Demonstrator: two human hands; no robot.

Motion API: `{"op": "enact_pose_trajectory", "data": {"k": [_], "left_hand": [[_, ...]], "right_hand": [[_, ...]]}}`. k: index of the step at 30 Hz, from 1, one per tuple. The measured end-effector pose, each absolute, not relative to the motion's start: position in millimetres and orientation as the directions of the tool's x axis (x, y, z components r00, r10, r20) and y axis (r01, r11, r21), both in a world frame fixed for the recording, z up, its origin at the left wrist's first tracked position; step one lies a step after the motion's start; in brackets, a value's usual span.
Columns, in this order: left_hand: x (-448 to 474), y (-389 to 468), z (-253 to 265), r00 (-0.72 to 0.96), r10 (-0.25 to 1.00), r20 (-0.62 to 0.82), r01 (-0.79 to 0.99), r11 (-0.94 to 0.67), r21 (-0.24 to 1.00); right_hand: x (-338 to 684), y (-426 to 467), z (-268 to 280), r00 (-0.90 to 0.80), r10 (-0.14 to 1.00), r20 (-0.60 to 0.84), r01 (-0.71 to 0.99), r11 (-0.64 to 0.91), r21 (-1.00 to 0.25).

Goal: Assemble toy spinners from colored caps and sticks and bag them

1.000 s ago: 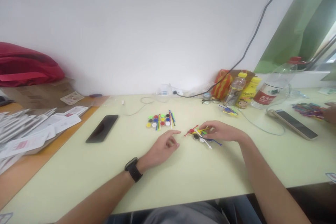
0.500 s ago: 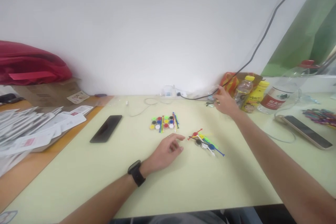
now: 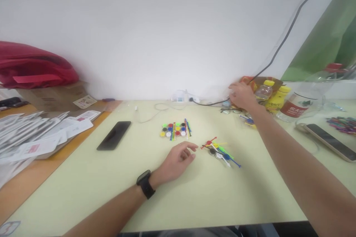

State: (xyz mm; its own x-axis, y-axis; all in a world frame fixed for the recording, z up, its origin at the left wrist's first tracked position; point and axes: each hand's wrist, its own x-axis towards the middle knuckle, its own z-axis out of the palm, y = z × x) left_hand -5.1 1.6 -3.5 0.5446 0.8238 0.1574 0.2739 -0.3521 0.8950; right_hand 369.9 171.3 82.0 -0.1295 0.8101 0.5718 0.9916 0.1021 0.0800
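Partly, the right hand (image 3: 241, 94), its grip impossible to tell, hides the far-right bag (image 3: 247, 79), contents unseen; the left hand (image 3: 176, 160), loosely half-open and empty, lies just left of the central arrow pieces (image 3: 219, 155).

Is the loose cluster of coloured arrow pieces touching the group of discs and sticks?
Apart. The head view shows bare pale tabletop between the cluster of arrow pieces and the group of discs and sticks.
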Motion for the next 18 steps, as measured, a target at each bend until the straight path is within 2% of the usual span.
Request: {"op": "enact_pose_trajectory", "data": {"k": [2, 4, 6, 9, 11, 13, 15, 18], "left_hand": [[-5.8, 2.4, -1.5, 0.500, 0.841, 0.206, 0.263, -0.375, 0.889], [-7.4, 4.5, 1.0, 0.429, 0.861, 0.272, 0.255, -0.404, 0.878], [-9.4, 8.3, 3.6, 0.343, 0.873, 0.348, 0.245, -0.440, 0.864], [-13.0, 15.5, 7.7, 0.196, 0.882, 0.429, 0.200, -0.464, 0.863], [-16.0, 20.0, 11.1, 0.155, 0.900, 0.408, 0.119, -0.427, 0.896], [-19.1, 23.0, 15.1, 0.216, 0.909, 0.357, 0.032, -0.372, 0.928], [-21.5, 23.7, 19.1, 0.344, 0.886, 0.311, -0.015, -0.326, 0.945], [-21.7, 20.5, 23.7, 0.529, 0.818, 0.224, -0.008, -0.260, 0.966]], "right_hand": [[361.0, 154.9, 91.7, -0.067, 0.661, 0.747, 0.979, 0.187, -0.078], [347.9, 131.2, 98.9, 0.023, 0.550, 0.835, 0.900, 0.353, -0.257], [332.2, 102.3, 103.1, 0.090, 0.592, 0.801, 0.719, 0.517, -0.463], [307.1, 58.1, 103.1, 0.021, 0.764, 0.645, 0.429, 0.576, -0.696], [290.3, 34.8, 98.6, -0.095, 0.851, 0.516, 0.238, 0.523, -0.818], [273.8, 19.3, 90.9, -0.274, 0.898, 0.344, 0.097, 0.381, -0.919], [257.8, 11.0, 81.5, -0.408, 0.885, 0.223, 0.004, 0.246, -0.969], [238.2, 7.0, 69.3, -0.539, 0.833, 0.122, -0.061, 0.106, -0.993]]}}
